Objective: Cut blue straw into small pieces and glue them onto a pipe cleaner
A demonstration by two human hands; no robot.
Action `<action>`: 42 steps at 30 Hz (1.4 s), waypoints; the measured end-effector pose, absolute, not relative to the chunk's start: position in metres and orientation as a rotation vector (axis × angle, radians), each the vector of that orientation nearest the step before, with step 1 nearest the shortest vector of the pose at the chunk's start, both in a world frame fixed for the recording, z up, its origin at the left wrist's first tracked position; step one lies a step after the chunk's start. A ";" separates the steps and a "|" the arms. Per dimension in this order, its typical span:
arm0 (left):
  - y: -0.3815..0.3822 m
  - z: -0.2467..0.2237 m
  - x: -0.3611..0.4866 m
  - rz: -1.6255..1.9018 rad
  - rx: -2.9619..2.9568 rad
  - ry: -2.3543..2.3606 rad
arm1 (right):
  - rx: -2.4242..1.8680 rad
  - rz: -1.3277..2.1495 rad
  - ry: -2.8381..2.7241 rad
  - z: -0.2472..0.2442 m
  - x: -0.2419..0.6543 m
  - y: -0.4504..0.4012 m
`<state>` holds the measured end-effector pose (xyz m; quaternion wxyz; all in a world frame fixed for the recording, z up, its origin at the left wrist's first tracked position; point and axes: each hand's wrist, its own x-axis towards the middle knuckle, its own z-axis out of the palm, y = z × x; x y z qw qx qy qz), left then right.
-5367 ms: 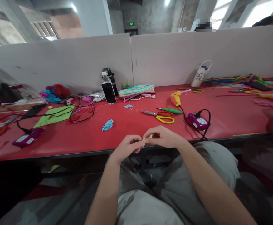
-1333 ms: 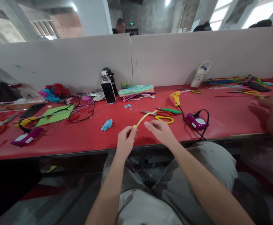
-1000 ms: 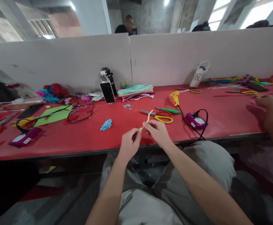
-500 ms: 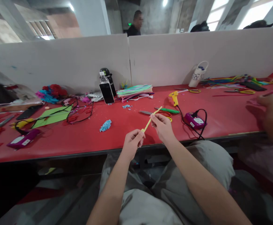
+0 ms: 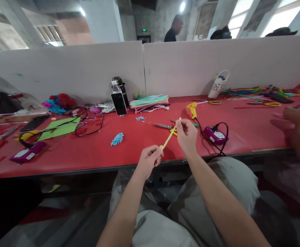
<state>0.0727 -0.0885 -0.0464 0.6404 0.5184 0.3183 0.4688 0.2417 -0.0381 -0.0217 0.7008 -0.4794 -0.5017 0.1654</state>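
A thin yellow strip (image 5: 169, 138) is stretched slantwise between my hands, above the front part of the red table (image 5: 88, 151). My left hand (image 5: 150, 158) pinches its lower end, where a small yellow lump shows. The upper end is held between the thumb and fingers of my right hand (image 5: 187, 135). Just behind my right hand lie scissors (image 5: 164, 126) with yellow handles and a green-handled tool (image 5: 195, 125), both partly covered by the hand. A light blue textured piece (image 5: 117, 139) rests on the table to the left.
Behind stand a phone (image 5: 119, 103) against bottles and a pile of pastel strips (image 5: 150, 103). To the right are a yellow glue gun (image 5: 192, 110) and a purple box (image 5: 215, 136) with a black cable. Another person's hand (image 5: 297, 120) is at the far right.
My right hand has slid up and right to the strip's upper end, so more of the strip shows between my hands. The person behind the partition has moved right.
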 end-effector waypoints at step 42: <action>-0.085 -0.038 0.048 1.088 1.896 1.282 | -1.012 0.847 -1.723 -0.027 0.206 -0.078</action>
